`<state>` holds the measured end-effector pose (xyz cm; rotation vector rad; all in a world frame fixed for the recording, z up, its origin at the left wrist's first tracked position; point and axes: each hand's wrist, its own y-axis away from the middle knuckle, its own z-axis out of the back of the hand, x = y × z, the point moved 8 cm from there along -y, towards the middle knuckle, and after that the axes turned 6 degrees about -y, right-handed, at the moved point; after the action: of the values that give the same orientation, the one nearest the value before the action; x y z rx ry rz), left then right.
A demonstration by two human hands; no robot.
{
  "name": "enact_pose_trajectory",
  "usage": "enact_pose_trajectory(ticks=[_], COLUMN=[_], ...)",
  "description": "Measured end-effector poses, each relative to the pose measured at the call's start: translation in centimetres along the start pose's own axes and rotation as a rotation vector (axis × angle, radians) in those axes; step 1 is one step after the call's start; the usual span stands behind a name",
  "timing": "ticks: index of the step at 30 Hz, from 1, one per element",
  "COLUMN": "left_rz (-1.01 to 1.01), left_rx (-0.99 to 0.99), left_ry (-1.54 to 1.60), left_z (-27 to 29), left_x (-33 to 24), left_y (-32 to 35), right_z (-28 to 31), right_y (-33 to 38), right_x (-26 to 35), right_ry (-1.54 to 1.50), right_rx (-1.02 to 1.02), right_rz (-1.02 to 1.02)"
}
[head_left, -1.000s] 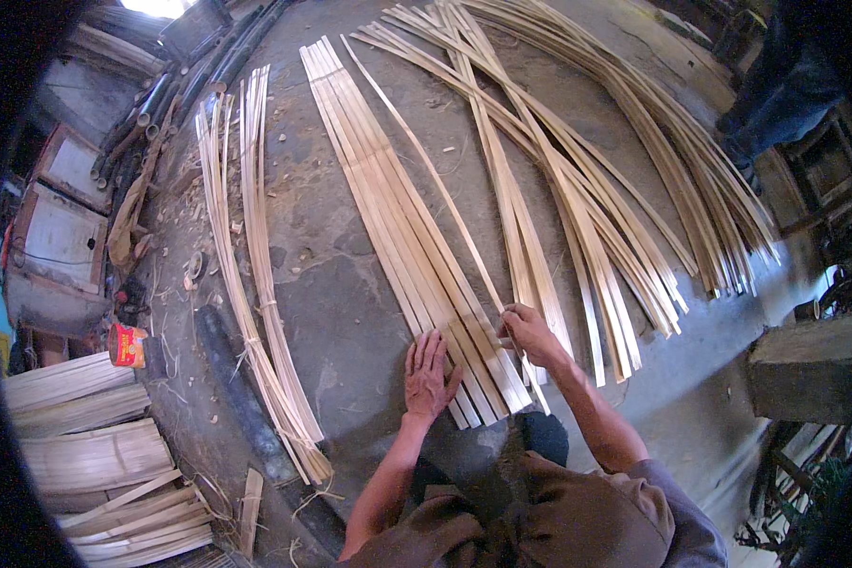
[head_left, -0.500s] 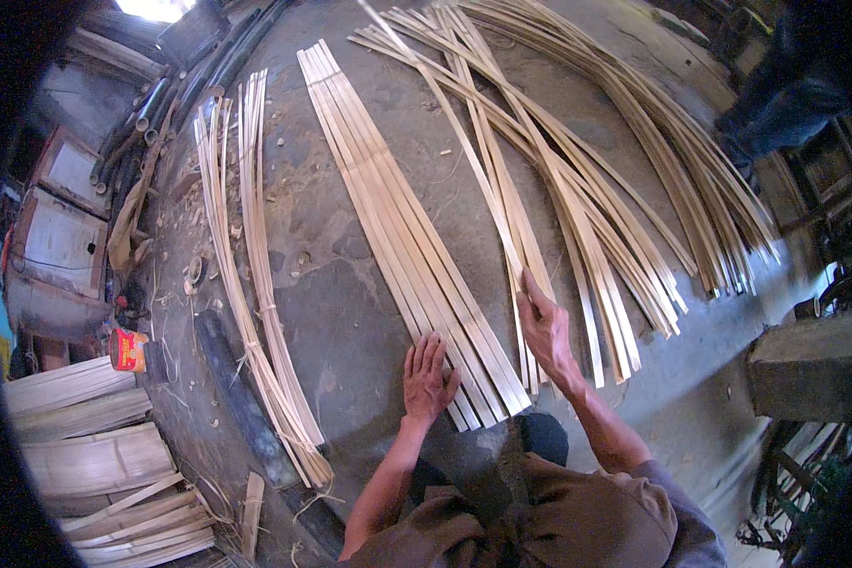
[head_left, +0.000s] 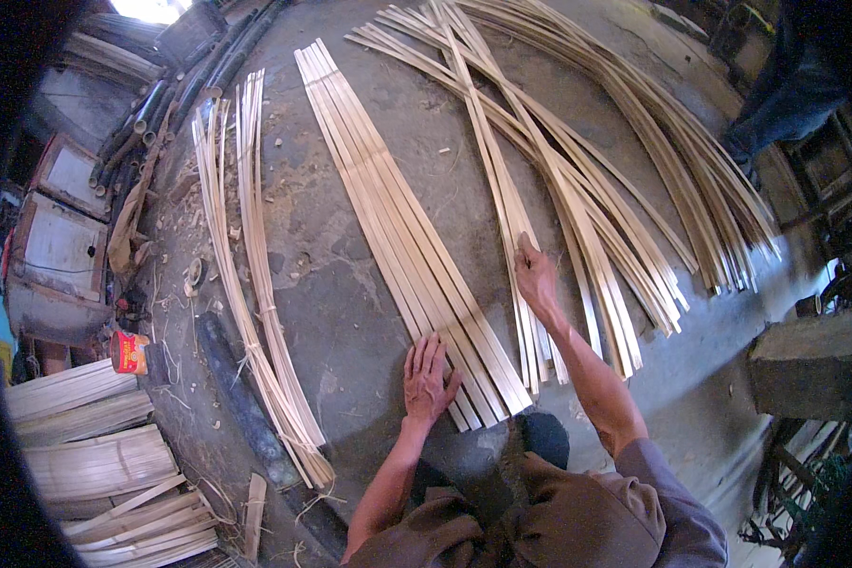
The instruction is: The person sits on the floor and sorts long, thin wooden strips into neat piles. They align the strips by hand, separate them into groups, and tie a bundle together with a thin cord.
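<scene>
A row of long, pale bamboo strips (head_left: 388,199) lies side by side on the floor in front of me. My left hand (head_left: 428,381) rests flat on the near left edge of this row, fingers stretched out. To the right, my right hand (head_left: 537,276) has its fingers curled and pressed together at a bamboo strip (head_left: 516,222) in a narrow bundle. The fingertips partly hide that strip. Beyond this hand, more strips (head_left: 577,204) cross one another in a loose pile.
A curved stack of strips (head_left: 653,123) lies farther right, near a person's trouser leg (head_left: 790,118). Tied thin strips (head_left: 246,331) lie at left beside a dark pole (head_left: 241,407). A red tin (head_left: 129,352) stands by stacked slats (head_left: 99,464). A concrete block (head_left: 809,369) is at right.
The strip that was raised in my right hand now lies down among the narrow bundle. My right hand has moved farther away along it. My left hand stays in place.
</scene>
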<state>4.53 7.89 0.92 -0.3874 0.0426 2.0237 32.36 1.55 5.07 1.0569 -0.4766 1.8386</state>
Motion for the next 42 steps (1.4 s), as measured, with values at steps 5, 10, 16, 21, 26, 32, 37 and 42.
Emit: enact_pose_trajectory(ticks=[5,10,16,21,26,32,37,42], left_rz=[-0.004,-0.016,0.017,-0.008,0.019,0.021,0.005,0.001], left_rx=[-0.006,-0.011,0.006,0.006,-0.023,-0.038,-0.067,-0.063], left_ry=[0.004,0.007,-0.033,-0.016,-0.04,-0.004,0.01,0.014], left_z=[-0.1,-0.3,0.3,-0.4,0.1,0.2,0.3,0.7], left_x=[-0.2,-0.5,-0.2,-0.4,0.8,-0.1,-0.4,-0.4], left_y=[-0.3,-0.3,-0.3,-0.6,0.7,-0.1,-0.4,-0.2], right_z=[0.9,-7.2,-8.3,-7.9,0.5,11.7,17.9,19.4], right_y=[1.2,5.2,8.1,6.2,5.8,0.2,-4.2,-4.9], right_x=[-0.9,-5.0,-2.3,-4.5,1.2,-1.6,-6.1,-8.7], right_ry=[0.202,0.166,0.177,-0.048,-0.236,0.112,0.42,0.529], right_rx=[-0.332,0.178,0.132,0.237,0.137,-0.074,-0.121,-0.038], right_rz=[0.451,0.403,0.243,0.111,-0.028,0.216,0.167,0.127])
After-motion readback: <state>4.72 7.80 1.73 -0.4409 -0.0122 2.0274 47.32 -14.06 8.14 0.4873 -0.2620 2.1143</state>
